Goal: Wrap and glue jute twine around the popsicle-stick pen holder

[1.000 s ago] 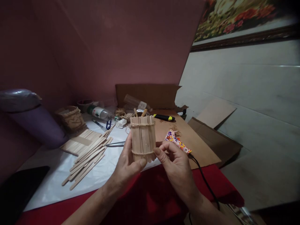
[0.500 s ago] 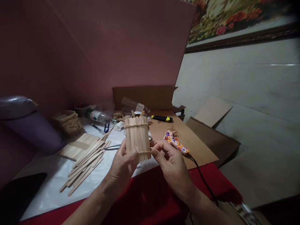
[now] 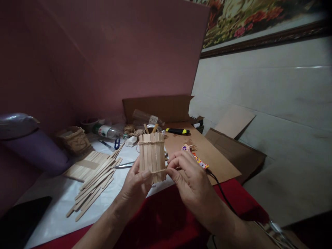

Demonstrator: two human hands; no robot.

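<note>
A round holder of upright wooden craft sticks (image 3: 152, 155) is held up in front of me, with one band of twine tied near its top. My left hand (image 3: 137, 178) grips its left side, the thumb across the lower front. Across the lower part runs a second length of twine (image 3: 158, 171), and its right end is pinched between the thumb and fingers of my right hand (image 3: 186, 173). Behind the holder, scissors (image 3: 123, 165) show only their blades at the left; the handles are mostly hidden. A flower-patterned glue gun (image 3: 201, 162) lies partly behind my right hand.
Loose craft sticks (image 3: 97, 188) and a banded bundle of sticks (image 3: 86, 164) lie left on white sheeting. Plastic bottles (image 3: 107, 131), a ball of twine (image 3: 132, 131) and a yellow-black utility knife (image 3: 177, 131) are at the back. The glue gun's cord (image 3: 221, 192) hangs over the red cloth.
The holder has shifted slightly down in view. My right hand has turned a little and now covers more of the glue gun, still pinching the twine.
</note>
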